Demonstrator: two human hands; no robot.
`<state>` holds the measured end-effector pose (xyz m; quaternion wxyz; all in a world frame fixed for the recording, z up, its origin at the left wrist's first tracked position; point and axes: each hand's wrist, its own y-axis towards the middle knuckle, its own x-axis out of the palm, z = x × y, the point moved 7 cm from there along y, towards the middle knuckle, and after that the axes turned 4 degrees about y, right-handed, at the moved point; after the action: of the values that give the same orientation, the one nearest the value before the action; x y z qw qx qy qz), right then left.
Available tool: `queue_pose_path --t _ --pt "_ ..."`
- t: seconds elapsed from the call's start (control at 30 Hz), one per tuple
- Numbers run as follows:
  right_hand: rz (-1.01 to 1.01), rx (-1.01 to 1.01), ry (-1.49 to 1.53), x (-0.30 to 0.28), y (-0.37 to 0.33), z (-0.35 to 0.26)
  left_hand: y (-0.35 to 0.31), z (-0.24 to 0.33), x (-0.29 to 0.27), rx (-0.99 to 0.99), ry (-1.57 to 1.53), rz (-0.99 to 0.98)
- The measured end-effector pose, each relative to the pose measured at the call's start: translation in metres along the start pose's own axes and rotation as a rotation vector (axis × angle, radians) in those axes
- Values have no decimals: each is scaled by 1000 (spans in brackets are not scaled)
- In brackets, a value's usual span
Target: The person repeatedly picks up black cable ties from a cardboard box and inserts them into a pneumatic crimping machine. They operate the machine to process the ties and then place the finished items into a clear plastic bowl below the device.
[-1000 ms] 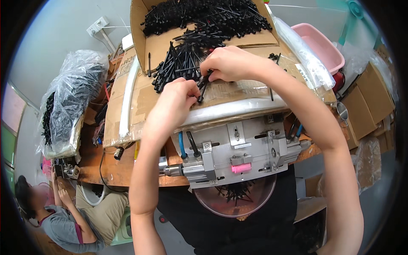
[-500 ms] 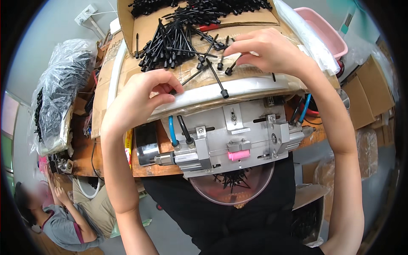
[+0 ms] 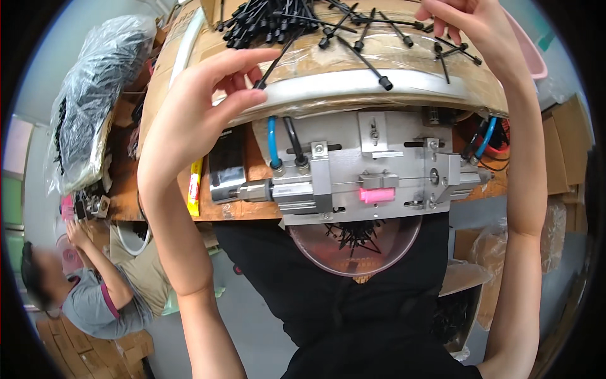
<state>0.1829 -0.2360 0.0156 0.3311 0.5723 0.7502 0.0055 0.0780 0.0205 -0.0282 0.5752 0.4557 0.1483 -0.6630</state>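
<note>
1. Our left hand [image 3: 189, 104] has thumb and forefinger spread wide; a black rod [image 3: 269, 71] lies at 2 o'clock, its thick head between them. We cannot tell whether the rod is pinched.
2. Our right hand [image 3: 470, 25] has loosely bent, parted fingers; we cannot tell whether they touch the rods beneath. Three crossed rods [image 3: 444, 66] lie at its 7 o'clock, other loose rods [image 3: 365, 61] towards 9.
3. From our left hand, the rod pile [image 3: 268, 22] sits at 1 o'clock on cardboard [image 3: 315, 57].
4. At its 4 o'clock stands the metal fixture [image 3: 353, 161] with a pink piece [image 3: 377, 195]; a clear bowl [image 3: 396, 256] of rods is at the fixture's 6.
5. A co-worker [image 3: 98, 303] sits at our left hand's 7.
</note>
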Motion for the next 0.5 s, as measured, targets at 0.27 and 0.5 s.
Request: queue_pose_path --t 0.27,0.5 --pt "-38 -46 -200 13 -8 -8 5 3 1 38 147 8" --pt "-291 -348 -388 38 -5 13 16 3 14 213 300 51"
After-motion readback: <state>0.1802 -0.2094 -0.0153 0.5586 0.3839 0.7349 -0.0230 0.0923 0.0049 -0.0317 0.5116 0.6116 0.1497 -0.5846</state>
